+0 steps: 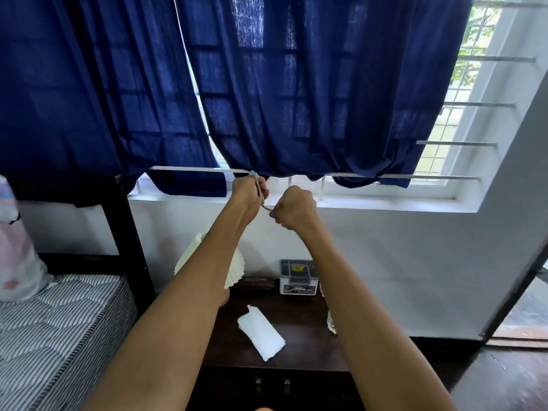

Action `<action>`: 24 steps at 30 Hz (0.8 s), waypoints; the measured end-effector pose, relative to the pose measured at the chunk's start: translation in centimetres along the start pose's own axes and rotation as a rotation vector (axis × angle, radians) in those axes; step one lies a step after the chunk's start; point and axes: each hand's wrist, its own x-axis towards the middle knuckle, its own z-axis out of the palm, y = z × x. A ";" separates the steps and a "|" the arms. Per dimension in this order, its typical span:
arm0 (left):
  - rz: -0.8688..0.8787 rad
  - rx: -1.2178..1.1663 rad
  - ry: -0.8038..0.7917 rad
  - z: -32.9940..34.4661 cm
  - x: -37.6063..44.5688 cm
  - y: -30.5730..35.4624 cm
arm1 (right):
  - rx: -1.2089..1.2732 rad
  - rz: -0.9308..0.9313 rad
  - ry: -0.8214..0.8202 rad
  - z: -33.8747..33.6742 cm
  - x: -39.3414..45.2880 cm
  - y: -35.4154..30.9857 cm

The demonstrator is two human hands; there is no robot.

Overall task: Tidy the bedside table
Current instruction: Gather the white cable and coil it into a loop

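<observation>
Worktop (pixel 299 327) nearest, carrying a white folded cloth (pixel 261 332), a pleated lampshade (pixel 234 271) and a small grey box (pixel 298 277). Beyond, both arms are reaching up: left hand (pixel 247 192) and right hand (pixel 293 207) are gripping a thin cord (pixel 262 200) under the blue curtain (pixel 311 93), fingers curled closed around it. Tensioning evenly would likely be keeping the tie snug.

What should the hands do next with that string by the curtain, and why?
Probably pull the cord snug. The left hand and right hand each grip it at the window bar, beside the blue curtain, so a tie looks unfinished.
</observation>
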 end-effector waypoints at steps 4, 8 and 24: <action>0.052 0.207 0.071 -0.4 0.1 -0.7 | -0.244 -0.103 -0.079 -2.2 -1.1 -2.1; 0.167 0.527 0.035 0.0 -0.7 -0.8 | -0.273 -0.176 -0.080 -2.8 -1.3 -2.8; -0.225 0.713 -0.628 -1.1 -2.1 -0.7 | 0.084 -0.354 -0.172 -7.6 2.5 1.1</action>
